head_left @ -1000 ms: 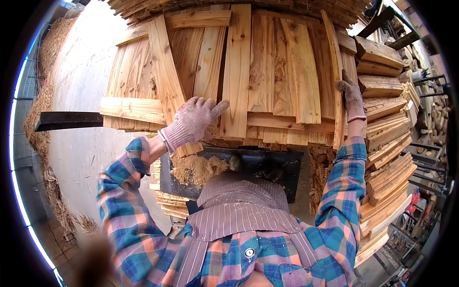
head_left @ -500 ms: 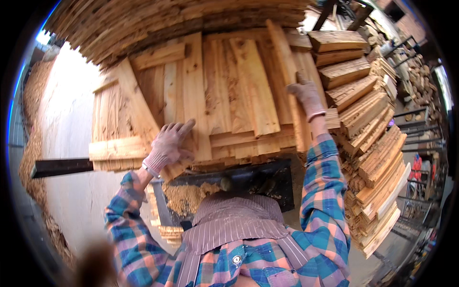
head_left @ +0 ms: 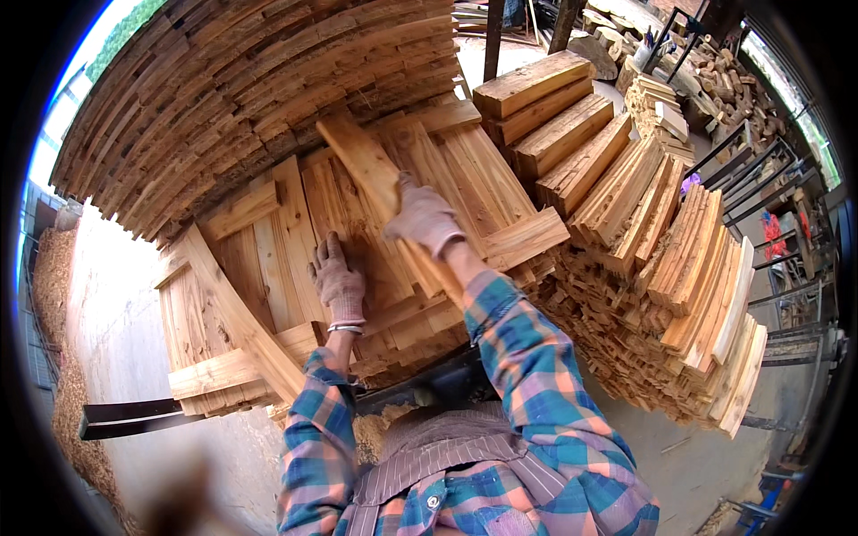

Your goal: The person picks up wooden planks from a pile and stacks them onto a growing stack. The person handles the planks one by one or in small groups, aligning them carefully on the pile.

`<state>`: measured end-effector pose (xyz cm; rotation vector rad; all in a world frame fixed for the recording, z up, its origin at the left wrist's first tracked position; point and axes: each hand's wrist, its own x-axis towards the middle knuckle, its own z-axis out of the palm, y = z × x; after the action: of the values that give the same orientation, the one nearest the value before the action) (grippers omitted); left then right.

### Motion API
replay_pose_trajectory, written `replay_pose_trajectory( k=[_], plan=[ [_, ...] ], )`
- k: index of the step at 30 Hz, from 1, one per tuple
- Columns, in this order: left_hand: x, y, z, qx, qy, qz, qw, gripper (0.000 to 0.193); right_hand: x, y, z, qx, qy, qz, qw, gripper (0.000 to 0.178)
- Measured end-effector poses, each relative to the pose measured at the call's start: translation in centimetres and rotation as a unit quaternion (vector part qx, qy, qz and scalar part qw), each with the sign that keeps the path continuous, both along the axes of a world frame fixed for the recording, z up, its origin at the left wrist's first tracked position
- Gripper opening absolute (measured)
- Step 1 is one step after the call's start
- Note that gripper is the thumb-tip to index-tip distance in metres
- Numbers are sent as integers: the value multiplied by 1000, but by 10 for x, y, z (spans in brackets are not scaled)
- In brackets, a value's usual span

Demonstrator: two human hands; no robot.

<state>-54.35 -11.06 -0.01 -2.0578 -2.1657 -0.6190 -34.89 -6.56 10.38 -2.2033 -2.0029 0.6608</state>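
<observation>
Both my hands wear thin, pale, stained work gloves. My right hand (head_left: 424, 217) grips a long, narrow wooden board (head_left: 356, 154) across its middle. That board lies slantwise over a layer of flat boards on the stack, its far end near the tall wall of planks. Just left of it, my left hand (head_left: 338, 284) rests palm down on the layer's boards (head_left: 277, 259), fingers stretched out. Another loose board (head_left: 237, 308) slants across the left part of the stack. A crosswise board (head_left: 525, 238) lies along the stack's right front.
A tall stack of planks (head_left: 259, 80) rises behind. To the right stands a curved pile of thick split wood pieces (head_left: 617, 192). A dark metal bar (head_left: 130, 418) juts out at the left. Sawdust (head_left: 54, 277) lies along the left floor, and black metal frames (head_left: 760, 179) stand far right.
My right hand has brought the narrow board leftward from the stack's right side. My left hand has left the slanted board and lies on the middle boards. The view has shifted too.
</observation>
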Motion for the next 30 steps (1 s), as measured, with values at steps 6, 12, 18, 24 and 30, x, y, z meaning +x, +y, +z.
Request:
replay_pose_trajectory(
  k=[6,12,18,24,30],
  plan=[
    [9,-1,13,-45,27,22,998,63,113,13,28,4,-114,-41,993,102],
    [6,-1,11,-70,79,29,994,66,110,43,-14,33,-46,-19,998,98],
    [11,1,16,-58,44,26,997,65,181,49,-15,79,44,-101,991,90],
    [19,0,23,-121,89,45,988,62,174,36,-52,150,-65,-64,984,45],
    [11,-2,13,-88,98,43,990,61,176,47,-52,148,55,-142,977,34]
  ],
)
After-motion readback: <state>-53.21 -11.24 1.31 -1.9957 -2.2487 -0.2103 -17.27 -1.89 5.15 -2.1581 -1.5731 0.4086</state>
